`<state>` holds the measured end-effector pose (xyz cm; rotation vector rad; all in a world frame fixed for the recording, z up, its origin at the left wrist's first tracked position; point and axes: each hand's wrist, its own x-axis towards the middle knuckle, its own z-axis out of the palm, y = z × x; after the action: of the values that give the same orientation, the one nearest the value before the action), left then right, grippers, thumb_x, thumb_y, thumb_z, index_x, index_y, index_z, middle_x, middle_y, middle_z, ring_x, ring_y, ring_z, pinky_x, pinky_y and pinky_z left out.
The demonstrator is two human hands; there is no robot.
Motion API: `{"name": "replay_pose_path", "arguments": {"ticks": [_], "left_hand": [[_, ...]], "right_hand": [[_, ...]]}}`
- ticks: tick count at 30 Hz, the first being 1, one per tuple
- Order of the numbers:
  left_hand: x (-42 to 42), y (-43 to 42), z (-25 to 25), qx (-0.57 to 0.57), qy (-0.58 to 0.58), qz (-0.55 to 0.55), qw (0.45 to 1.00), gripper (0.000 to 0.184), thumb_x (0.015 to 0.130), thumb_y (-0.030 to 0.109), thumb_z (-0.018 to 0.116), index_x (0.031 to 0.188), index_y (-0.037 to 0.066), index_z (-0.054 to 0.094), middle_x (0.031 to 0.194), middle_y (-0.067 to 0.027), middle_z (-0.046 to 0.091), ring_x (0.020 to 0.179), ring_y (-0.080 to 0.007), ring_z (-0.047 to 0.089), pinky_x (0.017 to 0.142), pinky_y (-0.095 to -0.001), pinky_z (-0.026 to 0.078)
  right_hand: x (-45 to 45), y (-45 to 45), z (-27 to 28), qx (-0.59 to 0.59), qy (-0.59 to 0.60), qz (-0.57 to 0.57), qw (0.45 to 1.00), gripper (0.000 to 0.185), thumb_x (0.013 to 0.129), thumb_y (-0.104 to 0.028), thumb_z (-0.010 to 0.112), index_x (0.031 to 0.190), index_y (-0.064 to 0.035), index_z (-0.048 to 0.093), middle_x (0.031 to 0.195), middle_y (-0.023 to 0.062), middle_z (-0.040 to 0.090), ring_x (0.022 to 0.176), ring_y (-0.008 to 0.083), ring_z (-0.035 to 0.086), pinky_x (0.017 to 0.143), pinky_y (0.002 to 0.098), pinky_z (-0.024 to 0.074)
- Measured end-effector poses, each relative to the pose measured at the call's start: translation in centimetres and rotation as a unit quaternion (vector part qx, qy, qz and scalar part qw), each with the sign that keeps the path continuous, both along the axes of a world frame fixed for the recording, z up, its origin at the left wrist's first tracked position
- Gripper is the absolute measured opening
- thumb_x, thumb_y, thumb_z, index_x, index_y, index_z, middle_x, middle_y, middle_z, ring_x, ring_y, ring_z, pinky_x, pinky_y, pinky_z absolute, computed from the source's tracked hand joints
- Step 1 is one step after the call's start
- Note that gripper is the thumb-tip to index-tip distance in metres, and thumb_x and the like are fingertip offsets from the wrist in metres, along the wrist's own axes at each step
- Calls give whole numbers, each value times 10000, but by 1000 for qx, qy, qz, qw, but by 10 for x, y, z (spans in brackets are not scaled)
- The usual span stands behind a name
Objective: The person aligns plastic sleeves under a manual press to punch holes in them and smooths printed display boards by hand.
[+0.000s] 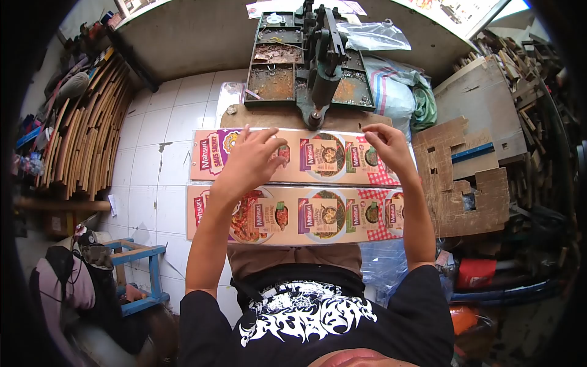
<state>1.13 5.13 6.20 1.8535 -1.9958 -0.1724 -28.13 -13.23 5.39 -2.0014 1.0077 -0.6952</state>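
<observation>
Two long printed cardboard strips (287, 215), marked "Mahsuri" and showing food dishes, lie one in front of the other before me. Over the left part of the farther strip (290, 174) is my left hand (252, 158), its fingers spread and holding nothing visible. Near that strip's far right edge, my right hand (389, 147) has bent fingers, with the thumb a little apart from them. Whether either hand presses on the strip, I cannot tell. Just beyond the strip stands a dark green hand press (327, 73), its lower tip close to the far edge.
A compartmented green tray (271, 90) with small metal pieces surrounds the press. Plastic sacks (391, 92) lie behind at right. Cut-out brown boards (465, 177) lean at right, stacked boards (79, 131) at left. A blue-framed stool (137, 275) stands lower left.
</observation>
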Motion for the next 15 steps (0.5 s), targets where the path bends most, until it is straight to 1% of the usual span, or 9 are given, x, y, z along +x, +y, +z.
{"name": "replay_pose_path", "arguments": {"ticks": [2,5,6,8,10,11,12,14,15], "left_hand": [[8,32,26,-30,33,57,997,301,910,182,628,1194,81,640,1316,-143,576,1222,-328,538,1117,-487,330],[34,89,15,-63,53,247,966,296,939,119,572,1201,-10,620,1243,-192,609,1164,-349,581,996,-408,450],[47,107,2,-63,54,302,950,285,946,108,554,1185,-32,620,1222,-196,618,1157,-341,587,994,-408,449],[64,143,-23,0,98,376,921,331,941,149,587,1208,-46,610,1181,-195,637,1053,-299,641,903,-381,504],[64,164,-37,43,136,408,902,352,937,166,605,1212,-54,606,1160,-197,645,1005,-279,665,859,-372,529],[59,169,-42,31,181,423,887,364,933,180,626,1208,-57,611,1112,-193,662,946,-255,678,798,-352,544],[56,172,-46,18,225,436,871,377,928,194,646,1204,-61,616,1064,-189,680,887,-231,691,737,-332,559],[50,173,-49,3,222,457,862,379,922,200,664,1191,-64,623,1027,-184,689,856,-221,694,696,-319,562],[47,173,-50,-18,223,475,851,383,916,206,682,1177,-68,631,990,-180,699,824,-211,696,655,-306,564]], "right_hand": [[-36,26,13,-48,46,-70,995,213,900,-170,680,1041,-13,717,604,5,535,559,46,446,498,264,367],[-90,60,10,-52,110,-229,966,265,896,-176,682,1113,-27,710,587,26,526,545,58,446,500,272,374],[-113,66,-6,-61,132,-253,956,281,894,-173,681,1136,-31,704,590,36,530,543,64,445,501,277,375],[-136,84,-27,-61,154,-273,948,298,893,-169,681,1159,-36,697,593,46,535,542,69,444,502,282,376],[-141,101,-32,12,188,-287,939,317,891,-165,690,1171,-15,690,637,39,589,575,67,482,528,269,412],[-144,105,-41,17,187,-283,941,317,891,-165,690,1171,-15,690,637,39,589,575,67,482,528,269,412],[-148,107,-54,36,118,-307,944,325,890,-164,696,1170,2,686,690,44,628,614,69,520,562,259,443],[-154,108,-68,59,25,-340,938,329,887,-157,711,1146,45,684,867,73,707,742,83,615,678,240,518],[-158,108,-73,63,25,-337,939,329,887,-157,711,1146,45,684,867,73,707,742,83,615,678,240,518]]}}
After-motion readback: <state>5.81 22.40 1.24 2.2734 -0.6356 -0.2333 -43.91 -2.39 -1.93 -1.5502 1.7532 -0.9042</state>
